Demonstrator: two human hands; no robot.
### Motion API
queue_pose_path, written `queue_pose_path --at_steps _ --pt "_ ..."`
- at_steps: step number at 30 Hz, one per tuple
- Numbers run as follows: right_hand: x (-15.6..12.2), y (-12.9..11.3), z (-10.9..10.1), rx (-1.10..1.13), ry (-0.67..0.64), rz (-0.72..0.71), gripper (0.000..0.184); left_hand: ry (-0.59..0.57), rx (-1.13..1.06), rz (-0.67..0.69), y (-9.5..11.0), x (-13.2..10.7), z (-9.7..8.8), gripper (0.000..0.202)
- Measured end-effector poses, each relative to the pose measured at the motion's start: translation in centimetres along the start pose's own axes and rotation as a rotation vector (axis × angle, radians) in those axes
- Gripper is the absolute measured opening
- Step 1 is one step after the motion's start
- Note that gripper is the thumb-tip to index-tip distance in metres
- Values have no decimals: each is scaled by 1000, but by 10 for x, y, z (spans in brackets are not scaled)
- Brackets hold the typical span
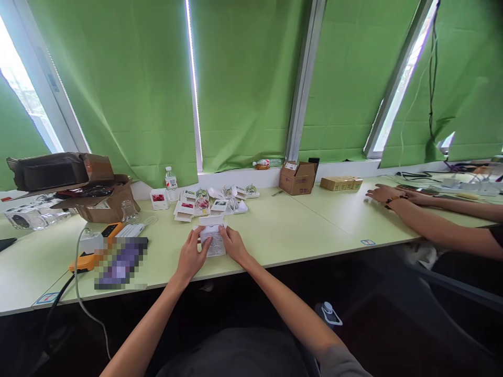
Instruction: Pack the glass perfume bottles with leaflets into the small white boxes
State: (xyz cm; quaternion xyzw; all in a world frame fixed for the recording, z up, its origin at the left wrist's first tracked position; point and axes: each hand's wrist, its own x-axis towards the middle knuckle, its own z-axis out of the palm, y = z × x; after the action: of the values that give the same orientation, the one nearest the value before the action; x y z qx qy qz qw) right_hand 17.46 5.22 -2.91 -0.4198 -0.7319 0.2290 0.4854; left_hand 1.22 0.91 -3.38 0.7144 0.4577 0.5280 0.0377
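A small white printed box (212, 239) lies on the pale green table (298, 225) in front of me, its top flap open. My left hand (192, 254) grips its left side with curled fingers. My right hand (232, 244) holds its right side, thumb on the printed face. Behind the box lie several small white cartons and flat cards (188, 205) and bagged items (236, 205).
A water bottle (171, 184) stands at the back. Open cardboard boxes (102, 200) (297, 177) sit left and at the sill. An orange device (84, 260) with cables lies left. Another person's arms (428, 209) rest on the table at right.
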Motion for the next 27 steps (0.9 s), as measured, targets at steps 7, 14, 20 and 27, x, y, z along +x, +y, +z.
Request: queue_pose_path --at_steps 7,14,20,27 --pt "1 1 0 11 -10 1 51 8 -58 28 -2 1 -1 29" --pt "1 2 0 -12 -12 -7 51 -5 -59 15 -2 1 -1 32" --pt "1 2 1 -35 -5 -15 49 -27 19 25 -1 0 -1 36" --pt "-1 0 1 -82 -8 -13 51 -24 55 40 -2 0 0 35"
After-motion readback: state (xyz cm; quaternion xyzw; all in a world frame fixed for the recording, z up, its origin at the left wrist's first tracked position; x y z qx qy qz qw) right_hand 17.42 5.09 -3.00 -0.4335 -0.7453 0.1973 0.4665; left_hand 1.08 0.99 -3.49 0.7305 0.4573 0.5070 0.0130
